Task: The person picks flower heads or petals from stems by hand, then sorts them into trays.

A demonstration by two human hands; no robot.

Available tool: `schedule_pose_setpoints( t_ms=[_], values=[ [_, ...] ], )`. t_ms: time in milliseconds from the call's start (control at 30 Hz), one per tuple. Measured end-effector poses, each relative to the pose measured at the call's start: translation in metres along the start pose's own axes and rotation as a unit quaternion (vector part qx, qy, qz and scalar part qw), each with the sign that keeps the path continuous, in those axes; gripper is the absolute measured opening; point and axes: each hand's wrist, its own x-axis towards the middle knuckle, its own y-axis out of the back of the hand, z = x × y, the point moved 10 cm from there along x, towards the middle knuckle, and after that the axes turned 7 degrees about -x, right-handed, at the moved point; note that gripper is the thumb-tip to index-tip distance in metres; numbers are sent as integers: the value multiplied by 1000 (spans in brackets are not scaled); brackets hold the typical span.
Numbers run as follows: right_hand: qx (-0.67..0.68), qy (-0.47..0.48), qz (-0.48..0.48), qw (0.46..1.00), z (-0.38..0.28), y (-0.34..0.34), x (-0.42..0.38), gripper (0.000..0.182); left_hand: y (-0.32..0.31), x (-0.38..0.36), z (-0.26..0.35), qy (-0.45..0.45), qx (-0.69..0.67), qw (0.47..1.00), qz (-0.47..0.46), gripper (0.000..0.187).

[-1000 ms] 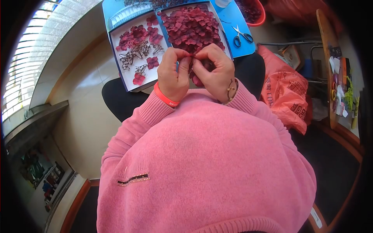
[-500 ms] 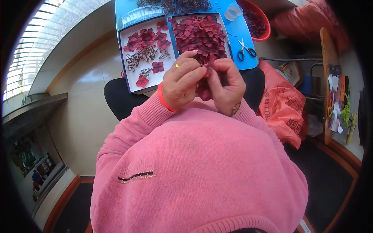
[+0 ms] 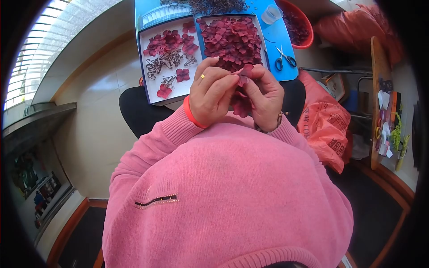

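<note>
My left hand (image 3: 213, 91), with a ring and an orange-red wristband, is closed with its fingertips pinching at dark red petals (image 3: 244, 75). Opposite it, my right hand (image 3: 267, 96) is closed on the same petals, and the fingertips of both hands nearly meet. More petals (image 3: 241, 105) hang between the hands. Just beyond them lies a box (image 3: 264, 44) heaped with dark red petals (image 3: 232, 40). The box on the left (image 3: 147, 82) holds red flowers (image 3: 167, 42) and brown wiry stems (image 3: 172, 59). Exactly what the fingertips grip is partly hidden.
Black-handled scissors (image 3: 285, 60) and a clear plastic cup (image 3: 271, 14) are on the blue table (image 3: 286, 40). Dark stems (image 3: 214, 5) are piled at the far edge. A red basin (image 3: 308, 41) stands to the right, with red bags (image 3: 324, 118) below it.
My right hand has turned slightly, and a petal now shows more plainly above the fingertips. The view has shifted a little.
</note>
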Motion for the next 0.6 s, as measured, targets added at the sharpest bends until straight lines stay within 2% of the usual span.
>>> schedule_pose_setpoints(
  t_ms=[67, 167, 300, 400, 500, 600],
  values=[
    [-65, 90, 18, 994, -11, 3, 1, 4, 0, 2, -5, 40, -25, 999, 6, 27],
    [-112, 76, 21, 991, -11, 5, 0, 10, -1, 2, -12, 67, -48, 996, 30, 25],
    [-154, 127, 30, 980, -21, 4, -1, 12, -2, -2, -17, 98, -64, 993, 15, 27],
    [-215, 173, 36, 960, -25, 6, -1, 13, -4, -1, -21, 149, -91, 985, -9, 25],
    [-256, 198, 34, 946, -32, 2, -2, 15, -9, -7, -33, 258, -172, 951, -5, 23],
    [-285, 206, 33, 936, -34, 0, -6, 16, -13, -9, -37, 289, -184, 939, -10, 22]
  ],
)
